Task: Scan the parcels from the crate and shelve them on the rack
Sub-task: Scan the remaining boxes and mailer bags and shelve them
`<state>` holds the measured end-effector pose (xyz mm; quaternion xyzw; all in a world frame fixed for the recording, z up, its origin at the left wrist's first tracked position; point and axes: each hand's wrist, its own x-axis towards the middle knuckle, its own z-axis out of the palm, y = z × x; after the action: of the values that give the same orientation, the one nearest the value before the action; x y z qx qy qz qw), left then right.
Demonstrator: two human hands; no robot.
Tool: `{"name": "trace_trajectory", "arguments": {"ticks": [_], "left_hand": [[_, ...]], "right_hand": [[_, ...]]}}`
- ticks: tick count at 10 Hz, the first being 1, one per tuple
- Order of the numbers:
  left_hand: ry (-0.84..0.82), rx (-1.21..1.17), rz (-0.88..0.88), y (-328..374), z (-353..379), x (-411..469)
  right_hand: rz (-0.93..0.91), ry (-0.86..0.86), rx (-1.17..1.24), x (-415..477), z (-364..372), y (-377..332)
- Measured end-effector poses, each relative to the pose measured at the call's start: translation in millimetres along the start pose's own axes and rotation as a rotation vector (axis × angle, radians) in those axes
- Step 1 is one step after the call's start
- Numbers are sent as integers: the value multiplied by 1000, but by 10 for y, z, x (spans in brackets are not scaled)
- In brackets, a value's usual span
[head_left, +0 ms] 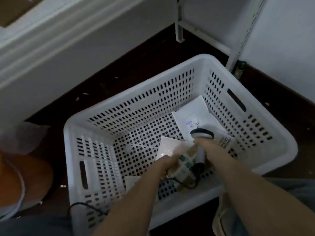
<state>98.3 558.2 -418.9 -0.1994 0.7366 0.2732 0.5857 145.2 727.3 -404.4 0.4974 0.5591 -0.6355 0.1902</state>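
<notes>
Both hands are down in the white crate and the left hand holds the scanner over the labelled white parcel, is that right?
No, the scanner is in the right hand, not the left; the head view shows it. The left hand grips a brown taped parcel. Both hands are down in the white crate, with the scanner over the labelled white parcel.

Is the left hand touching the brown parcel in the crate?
Touching. The head view shows the left hand gripping the edge of the brown parcel, with no gap between hand and parcel.
</notes>
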Motion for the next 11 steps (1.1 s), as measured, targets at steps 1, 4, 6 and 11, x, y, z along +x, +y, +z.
{"name": "trace_trajectory", "arguments": {"ticks": [1,4,6,11], "left_hand": [[-8,-180,0,-152,-152,266],[413,-99,195,-267,-851,326],[623,443,210,-214,-942,470],[536,-81,311,-199,-1574,585]], "right_hand": [[65,-55,68,50,178,-68],[6,-287,364,-88,922,-266],[3,-156,436,201,1108,-196],[73,-275,599,219,1091,-260]]}}
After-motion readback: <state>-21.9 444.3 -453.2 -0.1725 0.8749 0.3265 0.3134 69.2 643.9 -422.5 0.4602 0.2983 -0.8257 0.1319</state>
